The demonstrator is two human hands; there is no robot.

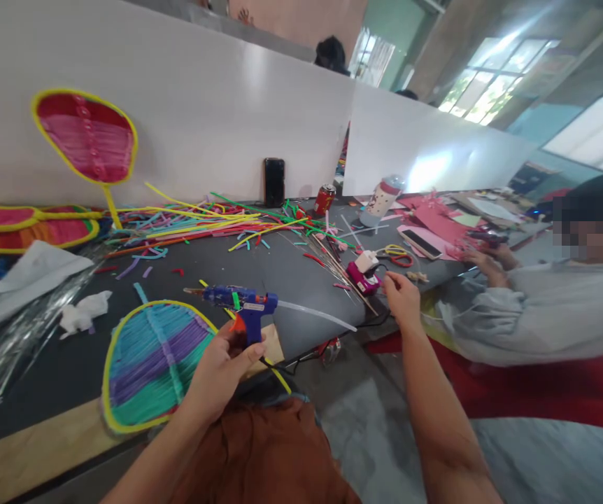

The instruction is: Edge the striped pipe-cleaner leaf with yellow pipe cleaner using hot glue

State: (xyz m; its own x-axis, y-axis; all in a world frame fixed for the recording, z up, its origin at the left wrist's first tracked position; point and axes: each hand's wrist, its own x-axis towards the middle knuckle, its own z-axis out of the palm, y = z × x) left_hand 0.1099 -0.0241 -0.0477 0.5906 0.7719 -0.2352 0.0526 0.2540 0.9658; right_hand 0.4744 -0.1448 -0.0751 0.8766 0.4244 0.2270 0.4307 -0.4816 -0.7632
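Observation:
My left hand (233, 357) is wrapped round the handle of a blue hot glue gun (238, 299), its nozzle pointing left. A clear glue stick (317, 315) sticks out of the gun's back. My right hand (402, 297) pinches a black cord (380, 267) beside a magenta power strip (363, 278). A white adapter (367, 261) sits in that strip. Under the gun's nozzle and left of my left hand lies a leaf-shaped panel (159, 364) of blue, purple and green pipe cleaners, edged in yellow.
Loose pipe cleaners (201, 227) spread along the table's back. A phone (274, 182) leans on the white partition, near a red can (325, 199) and a bottle (382, 199). Scissors (399, 255) lie past the strip. A co-worker (532, 301) sits at right. A pink-red leaf shape (89, 136) stands at left.

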